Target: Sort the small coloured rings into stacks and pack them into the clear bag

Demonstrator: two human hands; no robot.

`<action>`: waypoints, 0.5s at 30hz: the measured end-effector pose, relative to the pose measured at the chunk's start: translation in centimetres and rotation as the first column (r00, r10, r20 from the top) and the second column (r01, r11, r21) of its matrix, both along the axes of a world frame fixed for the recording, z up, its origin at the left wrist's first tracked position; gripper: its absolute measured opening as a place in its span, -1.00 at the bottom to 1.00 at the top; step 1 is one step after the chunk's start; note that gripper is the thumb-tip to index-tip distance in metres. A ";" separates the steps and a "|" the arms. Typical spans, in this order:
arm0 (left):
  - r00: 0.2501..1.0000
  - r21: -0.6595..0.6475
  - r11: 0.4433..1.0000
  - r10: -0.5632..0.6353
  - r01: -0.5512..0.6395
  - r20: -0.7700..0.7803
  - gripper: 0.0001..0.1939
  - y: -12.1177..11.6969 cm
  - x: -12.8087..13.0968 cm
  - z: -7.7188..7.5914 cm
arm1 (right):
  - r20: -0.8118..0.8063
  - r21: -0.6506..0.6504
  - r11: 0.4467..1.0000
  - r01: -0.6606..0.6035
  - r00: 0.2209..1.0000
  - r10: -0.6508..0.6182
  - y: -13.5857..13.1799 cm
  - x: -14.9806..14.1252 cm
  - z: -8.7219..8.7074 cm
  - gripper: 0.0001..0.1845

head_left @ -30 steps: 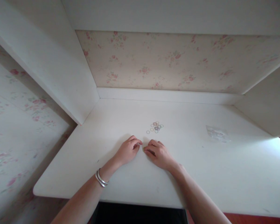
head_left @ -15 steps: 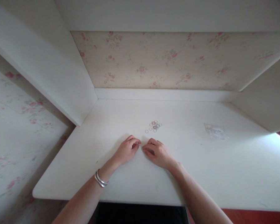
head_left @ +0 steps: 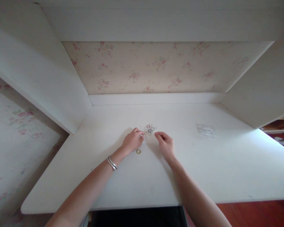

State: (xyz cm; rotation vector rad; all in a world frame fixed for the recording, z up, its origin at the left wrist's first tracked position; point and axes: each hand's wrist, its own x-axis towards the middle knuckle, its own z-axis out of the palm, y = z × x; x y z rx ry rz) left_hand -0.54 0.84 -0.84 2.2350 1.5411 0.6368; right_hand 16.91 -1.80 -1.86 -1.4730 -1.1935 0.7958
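A small cluster of coloured rings [head_left: 150, 129] lies on the white desk [head_left: 123, 179] near its middle. My left hand [head_left: 133, 140], with silver bangles on its wrist, has its curled fingertips at the left edge of the cluster, touching or pinching a ring there. My right hand [head_left: 165, 143] sits just right of the cluster, its fingers curled and apart from the rings. A single yellow ring [head_left: 138, 151] lies alone on the desk, just below my left hand.
A small clear plastic bag [head_left: 205, 130] lies on the desk to the right. White side panels close in the desk left and right, with floral wallpaper at the back. A white shelf spans overhead.
Both hands have moved forward from the near desk to the cluster of rings. A yellow ring now lies uncovered where the hands were.
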 end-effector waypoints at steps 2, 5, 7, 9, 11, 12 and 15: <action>0.997 0.019 1.000 0.004 -0.003 -0.081 -0.78 0.8 0.9 0.0 | -0.061 -0.012 0.999 0.031 0.998 -0.032 0.5 0.6 -0.1 -0.55; 0.989 0.039 0.999 0.006 -0.001 -0.145 -0.79 1.7 1.7 -0.2 | -0.101 -0.021 0.999 0.038 0.994 -0.039 0.8 1.0 -0.1 -0.56; 0.989 0.030 1.000 -0.005 0.009 -0.151 -0.82 2.1 1.9 -0.3 | -0.116 -0.023 1.000 0.016 0.993 -0.019 0.9 1.0 -0.1 -0.53; 0.989 0.007 1.000 -0.021 0.023 -0.147 -0.83 2.3 2.1 -0.4 | -0.129 -0.020 1.000 -0.002 0.992 -0.001 0.8 0.9 0.0 -0.52; 0.989 -0.012 0.999 -0.044 0.043 -0.140 -0.84 2.3 2.1 -0.3 | -0.140 -0.020 1.000 -0.004 0.990 0.001 0.8 0.8 0.1 -0.52; 0.990 -0.013 0.999 -0.053 0.052 -0.130 -0.84 2.1 2.1 -0.2 | -0.143 -0.021 1.000 -0.005 0.990 0.002 0.8 0.7 0.1 -0.52; 0.995 0.031 0.996 -0.077 0.079 -0.058 -0.83 1.3 1.7 0.2 | -0.150 -0.029 0.999 -0.015 0.989 0.010 0.9 0.7 0.1 -0.54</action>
